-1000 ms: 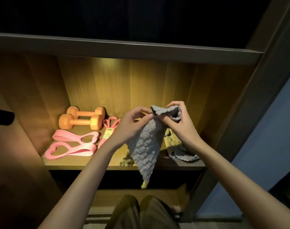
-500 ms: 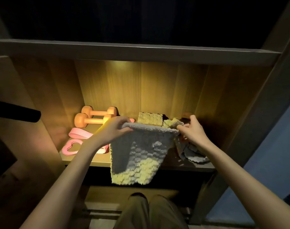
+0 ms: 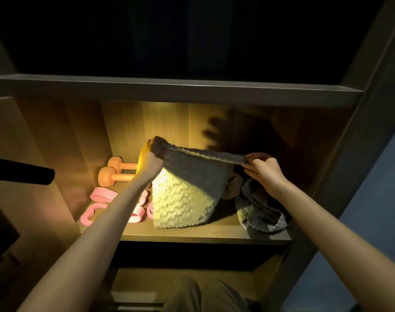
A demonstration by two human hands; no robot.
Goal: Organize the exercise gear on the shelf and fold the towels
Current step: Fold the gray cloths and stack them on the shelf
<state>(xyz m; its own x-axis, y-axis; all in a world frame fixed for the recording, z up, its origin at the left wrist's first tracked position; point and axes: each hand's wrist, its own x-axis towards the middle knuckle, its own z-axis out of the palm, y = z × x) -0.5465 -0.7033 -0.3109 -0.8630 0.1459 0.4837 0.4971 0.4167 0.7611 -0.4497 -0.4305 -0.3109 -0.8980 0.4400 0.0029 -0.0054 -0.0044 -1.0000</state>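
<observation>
The left grip [image 3: 149,163] and the right grip [image 3: 266,170] each pinch a top corner of the towel [image 3: 187,199], which hangs down to the shelf [image 3: 192,235]. If one pinch slips, the towel may fall crooked.

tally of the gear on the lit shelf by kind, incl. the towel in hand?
Orange dumbbells: 2
Pink bands: at least 2, the arm hides part
Towels: 2, the held towel and the crumpled towel
Total: at least 6
</observation>
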